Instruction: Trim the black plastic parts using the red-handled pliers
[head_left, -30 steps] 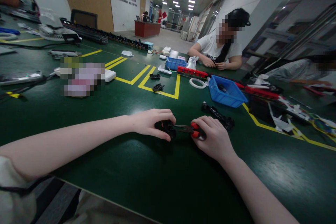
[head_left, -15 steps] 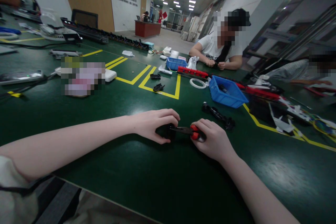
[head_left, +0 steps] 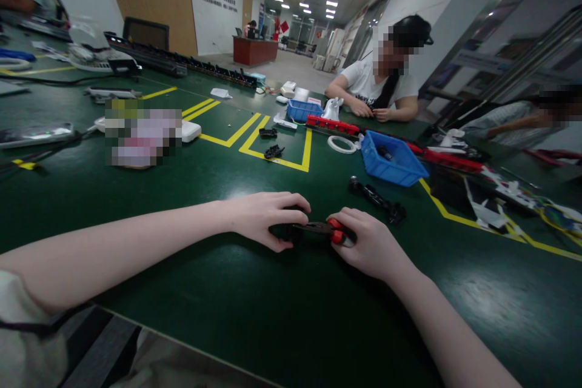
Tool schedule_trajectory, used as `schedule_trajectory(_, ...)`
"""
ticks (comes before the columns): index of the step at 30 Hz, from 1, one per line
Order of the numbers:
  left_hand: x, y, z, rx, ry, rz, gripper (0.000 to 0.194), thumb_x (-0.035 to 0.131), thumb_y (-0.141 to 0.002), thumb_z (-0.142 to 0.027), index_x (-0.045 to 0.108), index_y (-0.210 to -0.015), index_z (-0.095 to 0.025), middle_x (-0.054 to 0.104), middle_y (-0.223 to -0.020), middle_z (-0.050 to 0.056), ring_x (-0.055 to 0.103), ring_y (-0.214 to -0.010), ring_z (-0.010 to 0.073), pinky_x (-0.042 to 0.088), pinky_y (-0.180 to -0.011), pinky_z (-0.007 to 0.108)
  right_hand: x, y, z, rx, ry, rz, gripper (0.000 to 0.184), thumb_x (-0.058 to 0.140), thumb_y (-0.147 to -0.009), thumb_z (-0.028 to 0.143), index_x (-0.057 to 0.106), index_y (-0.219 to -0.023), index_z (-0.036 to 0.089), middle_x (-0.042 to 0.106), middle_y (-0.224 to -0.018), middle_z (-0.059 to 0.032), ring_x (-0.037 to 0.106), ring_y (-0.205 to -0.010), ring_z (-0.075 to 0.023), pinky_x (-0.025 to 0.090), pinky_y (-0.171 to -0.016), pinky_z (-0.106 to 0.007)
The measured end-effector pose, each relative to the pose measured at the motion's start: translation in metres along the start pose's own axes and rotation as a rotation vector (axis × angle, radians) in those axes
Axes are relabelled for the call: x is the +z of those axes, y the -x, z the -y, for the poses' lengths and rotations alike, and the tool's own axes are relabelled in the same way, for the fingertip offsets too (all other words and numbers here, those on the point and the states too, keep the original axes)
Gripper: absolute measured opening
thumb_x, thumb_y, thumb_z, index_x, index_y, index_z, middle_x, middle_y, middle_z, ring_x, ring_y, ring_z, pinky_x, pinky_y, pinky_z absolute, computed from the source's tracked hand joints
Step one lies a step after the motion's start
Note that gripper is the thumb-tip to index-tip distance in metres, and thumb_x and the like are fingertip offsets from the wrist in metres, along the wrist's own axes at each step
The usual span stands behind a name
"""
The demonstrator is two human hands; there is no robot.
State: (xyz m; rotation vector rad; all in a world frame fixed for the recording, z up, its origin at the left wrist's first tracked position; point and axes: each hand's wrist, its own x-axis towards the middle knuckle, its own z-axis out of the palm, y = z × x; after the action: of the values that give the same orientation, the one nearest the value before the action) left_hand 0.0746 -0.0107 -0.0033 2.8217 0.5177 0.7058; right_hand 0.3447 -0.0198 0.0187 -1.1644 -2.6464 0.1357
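My right hand [head_left: 366, 242] is closed round the red handles of a pair of pliers [head_left: 318, 228], whose dark jaws point left. Between the thumb and fingers of my left hand [head_left: 273, 218] is a small black part [head_left: 289, 233], mostly hidden by the fingers and dark against the table. The plier tips meet this part; whether they grip it I cannot tell. Just beyond my right hand a longer black jointed piece [head_left: 377, 197] lies on the green table [head_left: 254, 315].
Two small black parts [head_left: 273, 151] lie inside a yellow tape outline. A blue bin [head_left: 394, 159] with dark pieces stands at the right, near a white ring [head_left: 342, 144]. A phone [head_left: 148, 136] lies at the left. A co-worker [head_left: 382, 85] sits across the table.
The plier jaws have turned slightly and now lie more level against the black part. My left fingers have shifted a little. Both hands stay in nearly the same place.
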Motion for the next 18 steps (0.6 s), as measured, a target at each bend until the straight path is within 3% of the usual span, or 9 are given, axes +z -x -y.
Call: schedule_trajectory(18, -0.0031, -0.0014, 0.0006, -0.064, 0.136, -0.014, 0.038, 0.069, -0.081, -0.033, 0.055, -0.113, -0.016, 0.055, -0.122, 0.014, 0.058, -0.110, 0.0262, 0.052, -0.088, 0.034, -0.0017, -0.0007, 0.0016, 0.078, -0.054, 0.057, 0.015, 0.057, -0.076, 0.019, 0.063, -0.090, 0.022, 0.062, -0.087, -0.0032, 0.059, -0.079, -0.0188, 0.046, -0.068, -0.031)
